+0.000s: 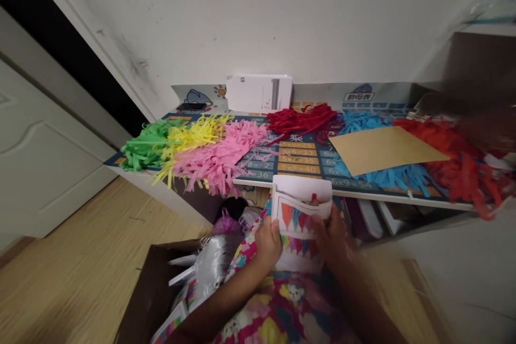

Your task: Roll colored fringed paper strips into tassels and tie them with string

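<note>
Paper sheet [302, 221] with printed rows of coloured tassels, held at the near edge of the table [371, 195], over patterned cloth [274, 317], with a white flap bent over at its far end. Left hand [268, 244] closed on the left border, thumb up against the front. Right hand [332, 234] closed on the right border, fingers over the front; blurred, so cannot tell the exact placing of each fingertip. Step in hand, as a judgement: working the bend between both hands; cannot tell folding from unfolding.

To do it well, steady with the left and move only the right, so as to avoid two opposing pulls. Pinch close to the borders and press lightly; probably thin, and easy to crease across the print. Line up left and right borders before pressing any bend, then run a thumb along from one side to the other instead of squashing at the middle. Watch the curled far flap, likely to spring out of line.

Lift a little clear of the table's near edge to avoid snagging. Mind the pink tassels [226, 156] hanging over to the left, and the tan sheet [387, 150] lying across blue tassels [357, 120] to the right. For firm backing, use the printed mat [299, 160] showing between. Steer the left elbow away from the cardboard box [137, 290], near left, and its silver bundle [217, 260].
</note>
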